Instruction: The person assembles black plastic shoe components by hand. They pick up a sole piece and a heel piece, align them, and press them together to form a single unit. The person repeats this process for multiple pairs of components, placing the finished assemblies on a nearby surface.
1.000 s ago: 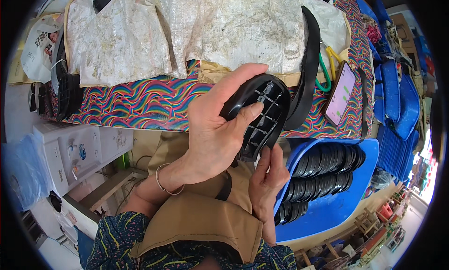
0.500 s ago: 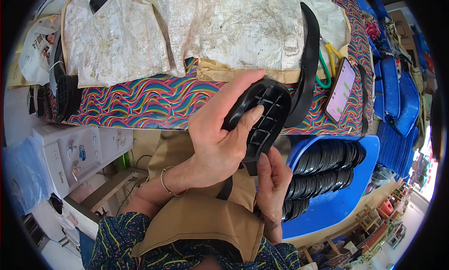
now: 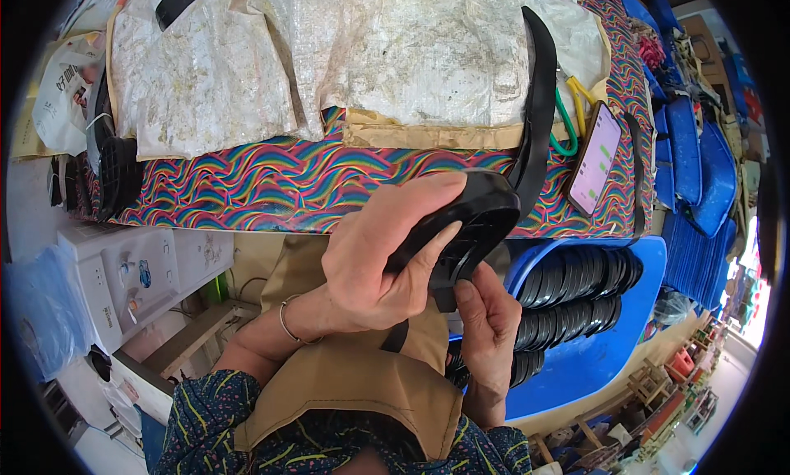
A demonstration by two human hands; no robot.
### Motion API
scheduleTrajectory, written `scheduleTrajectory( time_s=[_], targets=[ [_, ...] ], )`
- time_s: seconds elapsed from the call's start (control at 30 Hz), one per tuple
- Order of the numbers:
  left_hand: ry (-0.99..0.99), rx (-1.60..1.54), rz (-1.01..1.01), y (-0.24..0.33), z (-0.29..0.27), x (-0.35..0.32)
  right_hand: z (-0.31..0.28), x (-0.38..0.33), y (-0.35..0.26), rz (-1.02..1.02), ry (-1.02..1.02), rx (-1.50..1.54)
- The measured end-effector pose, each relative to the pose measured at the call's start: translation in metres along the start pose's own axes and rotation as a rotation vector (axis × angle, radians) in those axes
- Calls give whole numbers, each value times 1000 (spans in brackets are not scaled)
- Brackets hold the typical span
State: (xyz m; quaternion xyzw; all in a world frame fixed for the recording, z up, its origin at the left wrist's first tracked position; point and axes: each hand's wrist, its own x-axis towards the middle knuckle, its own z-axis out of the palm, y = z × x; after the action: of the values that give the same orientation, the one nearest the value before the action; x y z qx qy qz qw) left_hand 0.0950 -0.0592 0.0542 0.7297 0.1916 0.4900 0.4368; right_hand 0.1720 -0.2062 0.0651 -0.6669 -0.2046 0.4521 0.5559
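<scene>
In front of my body I hold a black shoe sole [image 3: 494, 197], tilted, its ribbed hollow side partly showing. My left hand [image 3: 374, 257] is closed round its upper left part, with the thumb pressed into the hollow. My right hand [image 3: 492, 323] pinches the lower end, where a short dark flap [image 3: 445, 297] sticks out. Just beyond the sole, a long black strip [image 3: 541, 88] lies curved on the table; I cannot tell whether its near end touches the sole.
A patterned tablecloth [image 3: 271, 179] and a stained white woven sheet [image 3: 411, 55] cover the table. Green-and-yellow-handled tools [image 3: 573, 117] and a lit phone [image 3: 596, 158] lie at the right. Below stands a blue basin [image 3: 568, 376] holding rows of black soles [image 3: 568, 318]. Another sole [image 3: 119, 174] is at the left.
The sole has come down toward me and tipped, so less of its ribbed hollow shows. My left hand tilted with it; my right hand has moved slightly right and still pinches the lower end.
</scene>
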Motion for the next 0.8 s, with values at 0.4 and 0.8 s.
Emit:
scheduleTrajectory(
  time_s=[0.4, 0.8],
  targets=[
    [81, -309, -136, -13, 1, -15, 8, 7, 18, 10, 48, 639],
    [144, -298, -165, -16, 13, -27, 25, 15, 17, -111, 355, 166]
  ],
)
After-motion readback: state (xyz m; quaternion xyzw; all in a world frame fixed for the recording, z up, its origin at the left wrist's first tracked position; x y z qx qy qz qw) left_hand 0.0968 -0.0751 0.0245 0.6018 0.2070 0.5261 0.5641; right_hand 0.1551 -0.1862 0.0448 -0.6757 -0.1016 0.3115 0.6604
